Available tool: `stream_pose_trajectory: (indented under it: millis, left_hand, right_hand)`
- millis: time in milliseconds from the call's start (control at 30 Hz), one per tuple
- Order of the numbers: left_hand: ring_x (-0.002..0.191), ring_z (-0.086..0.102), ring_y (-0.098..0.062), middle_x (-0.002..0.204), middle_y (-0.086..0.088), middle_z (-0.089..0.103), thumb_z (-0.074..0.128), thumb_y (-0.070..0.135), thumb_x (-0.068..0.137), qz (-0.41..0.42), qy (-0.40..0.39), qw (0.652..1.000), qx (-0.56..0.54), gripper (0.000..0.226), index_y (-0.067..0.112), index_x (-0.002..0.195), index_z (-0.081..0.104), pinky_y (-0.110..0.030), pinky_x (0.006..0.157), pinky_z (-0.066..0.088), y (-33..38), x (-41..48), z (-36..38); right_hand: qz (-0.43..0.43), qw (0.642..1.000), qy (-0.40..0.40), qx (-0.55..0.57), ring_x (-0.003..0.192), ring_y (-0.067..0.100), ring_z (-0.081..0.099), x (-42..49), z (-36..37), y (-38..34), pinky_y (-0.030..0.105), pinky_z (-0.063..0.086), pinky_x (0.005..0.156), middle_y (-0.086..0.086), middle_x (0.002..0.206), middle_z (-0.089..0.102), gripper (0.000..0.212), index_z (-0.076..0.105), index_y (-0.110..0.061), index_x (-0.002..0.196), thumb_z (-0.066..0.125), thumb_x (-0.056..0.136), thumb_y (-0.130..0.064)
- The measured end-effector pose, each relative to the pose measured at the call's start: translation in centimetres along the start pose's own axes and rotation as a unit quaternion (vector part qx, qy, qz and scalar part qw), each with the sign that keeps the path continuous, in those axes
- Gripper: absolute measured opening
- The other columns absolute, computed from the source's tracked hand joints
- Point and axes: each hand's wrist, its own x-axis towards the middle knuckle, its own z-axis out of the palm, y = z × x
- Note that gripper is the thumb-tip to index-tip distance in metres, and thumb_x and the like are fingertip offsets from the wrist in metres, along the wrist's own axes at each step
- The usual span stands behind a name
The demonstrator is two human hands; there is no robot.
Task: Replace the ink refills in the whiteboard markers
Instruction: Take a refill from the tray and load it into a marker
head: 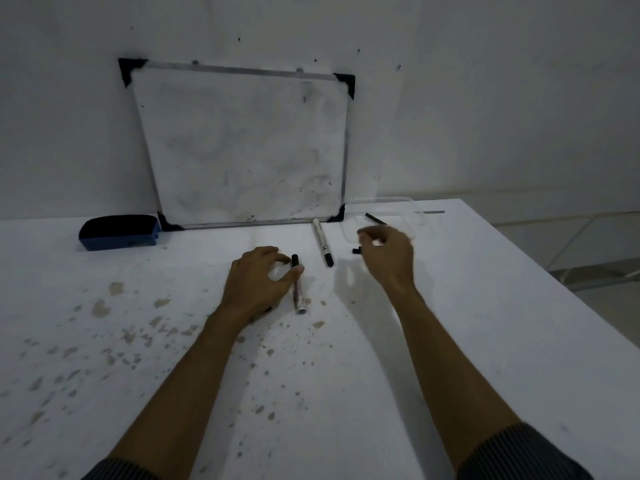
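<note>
A white marker with a black cap (298, 289) lies on the white table, and the fingertips of my left hand (258, 280) touch its barrel near the cap. A second white marker (322, 242) lies further back, its black cap toward me, with no hand on it. My right hand (389, 254) hovers to the right of it, fingers curled, with a small black piece (356, 250) showing at its fingertips. Behind that hand a thin black refill (375, 219) lies in a clear plastic container (420, 223).
A smudged whiteboard (242, 143) leans against the wall at the back of the table. A blue eraser (119, 232) sits to its left. The table surface (173, 341) is speckled with stains, and its right edge runs diagonally at the right.
</note>
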Motion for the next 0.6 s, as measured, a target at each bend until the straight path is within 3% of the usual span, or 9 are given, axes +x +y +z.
stream_pose_trajectory:
  millis: [67, 133, 200, 267, 333, 400, 500, 600]
  left_hand:
    - [0.127, 0.060, -0.021, 0.138, -0.002, 0.068, 0.057, 0.061, 0.097, -0.017, 0.005, 0.999, -0.043, 0.052, 0.019, 0.121, 0.075, -0.036, 0.109, 0.042, 0.7, -0.1, -0.5]
    - [0.115, 0.060, -0.013, 0.134, -0.001, 0.070, 0.053, 0.058, 0.100, -0.052, 0.001, 0.992, -0.116, 0.051, 0.018, 0.125, 0.072, -0.027, 0.099, 0.042, 1.4, -0.5, -1.1]
    - [0.113, 0.058, -0.011, 0.133, 0.000, 0.069, 0.053, 0.056, 0.101, -0.071, 0.011, 0.984, -0.164, 0.050, 0.019, 0.130, 0.068, -0.026, 0.095, 0.043, 1.6, -0.9, -1.5]
    - [0.116, 0.060, -0.013, 0.123, 0.009, 0.067, 0.056, 0.048, 0.103, -0.069, 0.033, 0.979, -0.188, 0.039, 0.021, 0.128, 0.067, -0.026, 0.092, 0.047, 1.6, -1.8, -1.7]
    - [0.111, 0.059, -0.006, 0.114, 0.023, 0.062, 0.058, 0.040, 0.104, -0.046, 0.049, 0.979, -0.191, 0.027, 0.026, 0.124, 0.068, -0.033, 0.097, 0.054, 1.6, -2.7, -1.7]
    - [0.113, 0.056, -0.004, 0.117, 0.029, 0.060, 0.058, 0.036, 0.104, 0.025, 0.068, 0.987, -0.145, 0.024, 0.029, 0.125, 0.068, -0.043, 0.105, 0.051, 1.4, -3.3, -1.4]
    - [0.134, 0.053, -0.017, 0.137, 0.008, 0.066, 0.061, 0.037, 0.098, 0.176, 0.083, 0.981, -0.016, 0.037, 0.026, 0.133, 0.067, -0.049, 0.115, 0.037, 1.2, -3.2, -0.7]
    - [0.144, 0.044, -0.023, 0.144, 0.007, 0.063, 0.061, 0.044, 0.099, 0.265, 0.070, 0.954, 0.118, 0.041, 0.029, 0.137, 0.065, -0.045, 0.120, 0.028, 1.9, -3.1, 0.3]
  right_hand:
    - [0.000, 0.994, -0.110, 0.019, 0.082, 0.003, 0.065, -3.4, 0.3, -0.7, 0.028, 0.055, 0.082, -0.011, 0.090, 0.073, 0.015, 0.076, -0.024, 0.099, 0.072, 0.089, -0.035]
    - [-0.023, 0.982, -0.186, -0.031, 0.082, 0.003, 0.063, -6.4, 1.2, -1.3, 0.026, 0.054, 0.077, -0.010, 0.093, 0.070, 0.040, 0.072, -0.025, 0.105, 0.072, 0.082, -0.057]
    - [-0.056, 0.970, -0.210, -0.112, 0.087, 0.008, 0.065, -8.3, 2.3, -1.6, 0.030, 0.055, 0.080, -0.008, 0.098, 0.070, 0.065, 0.069, -0.025, 0.109, 0.067, 0.071, -0.078]
    - [-0.086, 0.962, -0.191, -0.173, 0.089, 0.011, 0.066, -9.1, 3.0, -1.6, 0.034, 0.054, 0.083, -0.008, 0.098, 0.071, 0.075, 0.070, -0.026, 0.106, 0.061, 0.064, -0.088]
    - [-0.115, 0.959, -0.178, -0.186, 0.087, 0.011, 0.066, -9.1, 3.2, -1.5, 0.036, 0.054, 0.085, -0.008, 0.095, 0.073, 0.064, 0.074, -0.027, 0.101, 0.064, 0.069, -0.081]
    - [-0.124, 0.960, -0.178, -0.176, 0.082, 0.012, 0.068, -9.0, 2.9, -1.1, 0.038, 0.058, 0.085, -0.006, 0.092, 0.076, 0.043, 0.077, -0.024, 0.101, 0.070, 0.079, -0.059]
    - [-0.082, 0.974, -0.176, -0.116, 0.082, 0.011, 0.069, -8.5, 2.0, -0.6, 0.031, 0.059, 0.082, -0.003, 0.094, 0.077, 0.025, 0.076, -0.020, 0.105, 0.071, 0.090, -0.040]
    - [-0.069, 0.979, -0.187, -0.043, 0.087, 0.008, 0.066, -7.5, 0.3, 0.1, 0.016, 0.048, 0.073, -0.005, 0.102, 0.074, 0.028, 0.074, -0.021, 0.112, 0.066, 0.095, -0.042]
